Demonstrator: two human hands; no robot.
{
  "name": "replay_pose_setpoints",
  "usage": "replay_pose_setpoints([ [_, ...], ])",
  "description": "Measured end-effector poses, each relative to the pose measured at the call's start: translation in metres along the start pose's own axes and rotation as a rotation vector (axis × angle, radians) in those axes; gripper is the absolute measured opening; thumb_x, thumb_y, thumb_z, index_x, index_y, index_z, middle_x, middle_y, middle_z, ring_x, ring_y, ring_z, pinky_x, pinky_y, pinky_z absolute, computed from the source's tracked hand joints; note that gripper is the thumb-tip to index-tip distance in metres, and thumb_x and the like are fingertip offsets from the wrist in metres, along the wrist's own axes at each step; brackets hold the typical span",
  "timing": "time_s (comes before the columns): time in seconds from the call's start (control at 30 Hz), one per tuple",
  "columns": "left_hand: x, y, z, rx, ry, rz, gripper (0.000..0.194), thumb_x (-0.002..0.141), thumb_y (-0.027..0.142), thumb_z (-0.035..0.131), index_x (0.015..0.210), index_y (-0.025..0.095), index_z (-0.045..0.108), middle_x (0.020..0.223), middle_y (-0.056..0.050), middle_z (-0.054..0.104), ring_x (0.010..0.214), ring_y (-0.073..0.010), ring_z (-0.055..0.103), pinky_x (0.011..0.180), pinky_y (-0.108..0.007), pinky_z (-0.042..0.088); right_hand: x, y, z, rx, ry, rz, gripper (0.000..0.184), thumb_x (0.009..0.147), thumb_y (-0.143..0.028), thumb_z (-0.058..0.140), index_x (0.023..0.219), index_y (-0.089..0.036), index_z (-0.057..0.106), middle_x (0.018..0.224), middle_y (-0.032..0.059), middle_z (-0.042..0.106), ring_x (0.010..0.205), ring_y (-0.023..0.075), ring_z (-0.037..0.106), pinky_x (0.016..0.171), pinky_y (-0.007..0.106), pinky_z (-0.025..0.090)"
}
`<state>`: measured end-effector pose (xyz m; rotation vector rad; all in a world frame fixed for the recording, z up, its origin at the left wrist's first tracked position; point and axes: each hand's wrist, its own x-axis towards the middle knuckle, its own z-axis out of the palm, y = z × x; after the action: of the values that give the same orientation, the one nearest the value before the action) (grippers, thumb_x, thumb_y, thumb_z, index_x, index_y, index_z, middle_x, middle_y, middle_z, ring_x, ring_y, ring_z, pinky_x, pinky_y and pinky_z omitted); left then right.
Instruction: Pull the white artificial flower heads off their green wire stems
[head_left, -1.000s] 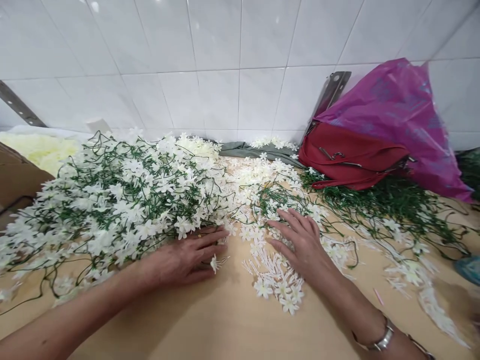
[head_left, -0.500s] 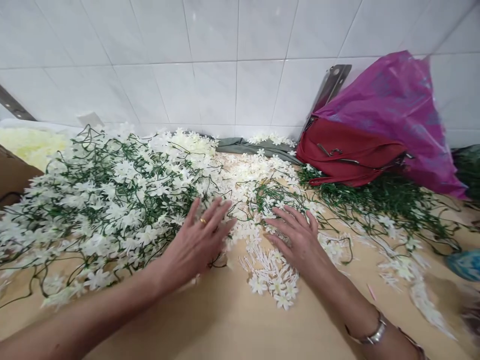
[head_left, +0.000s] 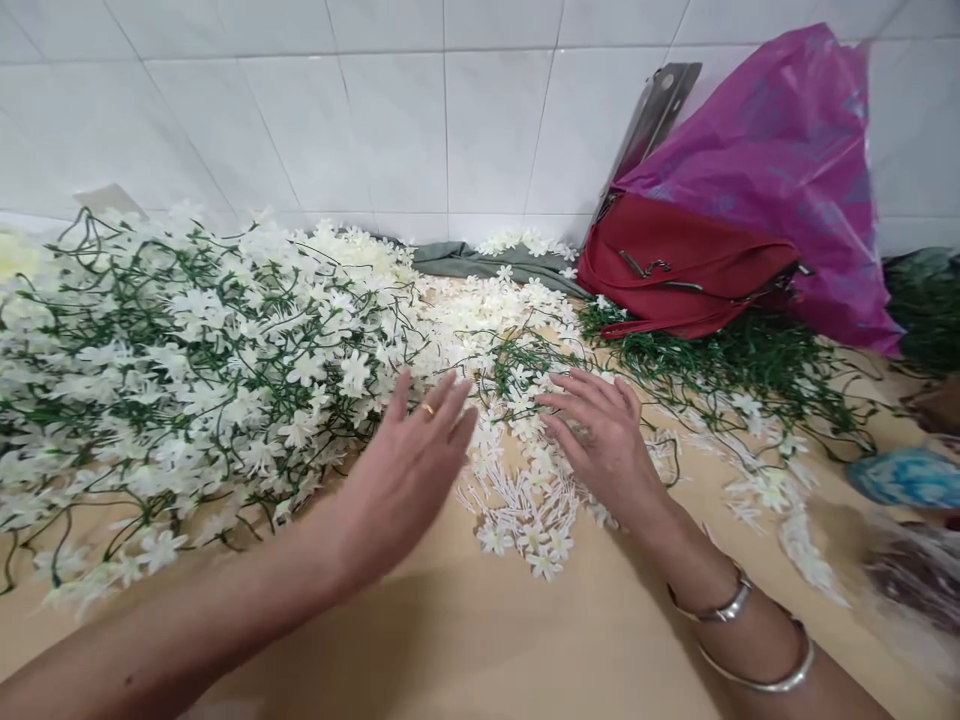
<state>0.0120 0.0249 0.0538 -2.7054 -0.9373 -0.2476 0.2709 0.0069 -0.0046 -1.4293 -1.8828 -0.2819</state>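
Note:
My left hand (head_left: 412, 455) is open, fingers spread, over the right edge of a big heap of white artificial flowers (head_left: 217, 370) on green stems. A gold ring is on one of its fingers. Across from it, my right hand (head_left: 604, 435) is also open, its fingers pointing left and slightly bent. Between and below the hands lies a small pile of white flower heads with pale thin stalks (head_left: 517, 510). Beyond the fingertips are green stems (head_left: 525, 355) and loose white petals (head_left: 487, 310). I see nothing held in either hand.
A red bag (head_left: 675, 265) and a purple plastic bag (head_left: 787, 180) stand at the back right, against a tiled wall (head_left: 499, 130). Green stems (head_left: 750, 370) lie beneath them. A blue patterned item (head_left: 907, 477) and a clear plastic bag (head_left: 915, 580) are at the right edge.
The view has tilted down and shifted right, so things sit higher and further left. Both hands stay spread over the flowers; the left hand appears slightly raised.

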Motion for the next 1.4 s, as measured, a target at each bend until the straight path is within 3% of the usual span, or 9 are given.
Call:
replay_pose_setpoints([
  [0.17,-0.002,0.04,0.031,-0.152,0.044,0.112,0.051,0.109,0.037,0.041,0.147,0.003,0.05,0.159,-0.024,0.047,0.153,-0.0323,0.04,0.124,-0.052,0.037,0.004,0.0,-0.007,0.08,0.003,-0.018,0.014,0.099,-0.019,0.062,0.106,-0.023,0.073,0.106,0.0092,0.078,0.107,0.0288,0.068,0.1,0.051,0.049],
  [0.27,0.006,0.026,0.062,-0.263,0.082,0.018,0.063,0.107,0.049,0.045,0.15,0.003,0.045,0.161,-0.025,0.044,0.152,-0.0338,0.042,0.124,-0.052,0.036,0.002,0.001,-0.005,0.079,-0.031,-0.015,0.017,0.097,-0.018,0.064,0.111,-0.022,0.073,0.104,0.0107,0.074,0.101,0.0293,0.064,0.092,0.048,0.053],
  [0.37,0.012,0.005,0.077,-0.408,0.098,-0.101,0.059,0.105,0.048,0.05,0.15,0.01,0.047,0.158,-0.021,0.051,0.149,-0.0334,0.046,0.124,-0.053,0.037,-0.002,0.002,0.002,0.092,-0.107,-0.004,0.016,0.094,-0.015,0.067,0.106,-0.023,0.074,0.102,0.01,0.071,0.1,0.0295,0.062,0.089,0.048,0.052],
  [0.5,0.012,-0.005,0.073,-0.633,0.203,-0.131,0.043,0.106,0.037,0.053,0.145,0.019,0.053,0.151,-0.016,0.058,0.144,-0.0282,0.052,0.122,-0.049,0.042,-0.003,-0.001,0.005,0.14,-0.13,-0.026,0.008,0.093,-0.015,0.07,0.094,-0.023,0.073,0.094,0.0069,0.073,0.094,0.0273,0.063,0.085,0.044,0.051],
  [0.67,0.011,-0.004,0.066,-0.848,0.402,-0.151,0.029,0.102,0.023,0.059,0.131,0.021,0.063,0.132,-0.013,0.07,0.125,-0.022,0.067,0.109,-0.041,0.054,0.003,-0.009,-0.006,0.153,-0.006,-0.08,0.006,0.096,-0.02,0.07,0.1,-0.023,0.074,0.094,0.0069,0.077,0.09,0.0246,0.067,0.083,0.042,0.051],
  [0.77,0.012,-0.003,0.065,-0.896,0.479,-0.123,0.031,0.099,0.024,0.066,0.13,0.022,0.063,0.124,-0.011,0.075,0.115,-0.0211,0.071,0.101,-0.039,0.057,0.002,-0.019,-0.008,0.205,-0.03,-0.111,0.009,0.099,-0.021,0.066,0.102,-0.024,0.074,0.093,0.0053,0.079,0.085,0.0219,0.07,0.081,0.039,0.051],
  [0.93,0.012,0.0,0.064,-0.893,0.469,-0.008,0.013,0.099,0.022,0.066,0.111,0.022,0.072,0.1,-0.005,0.08,0.091,-0.0167,0.074,0.086,-0.031,0.058,-0.002,-0.034,-0.007,0.241,-0.117,-0.131,0.014,0.102,-0.024,0.062,0.107,-0.026,0.075,0.096,0.0051,0.081,0.088,0.0212,0.073,0.082,0.039,0.051],
  [1.2,0.009,0.0,0.059,-1.034,0.592,-0.337,0.011,0.102,0.03,0.061,0.103,0.019,0.064,0.092,-0.005,0.074,0.084,-0.0154,0.07,0.078,-0.027,0.054,0.002,-0.026,-0.008,0.27,-0.04,0.031,0.016,0.098,-0.02,0.064,0.11,-0.025,0.073,0.1,0.0071,0.077,0.088,0.0228,0.071,0.08,0.039,0.055],
  [1.4,0.003,0.009,0.059,-1.187,0.702,-0.308,0.012,0.106,0.032,0.053,0.109,0.021,0.057,0.082,0.0,0.063,0.067,-0.0106,0.06,0.067,-0.024,0.049,-0.004,-0.027,0.003,0.188,-0.219,-0.029,0.01,0.094,-0.022,0.071,0.103,-0.021,0.074,0.098,0.0088,0.075,0.092,0.0265,0.065,0.085,0.044,0.052],
])
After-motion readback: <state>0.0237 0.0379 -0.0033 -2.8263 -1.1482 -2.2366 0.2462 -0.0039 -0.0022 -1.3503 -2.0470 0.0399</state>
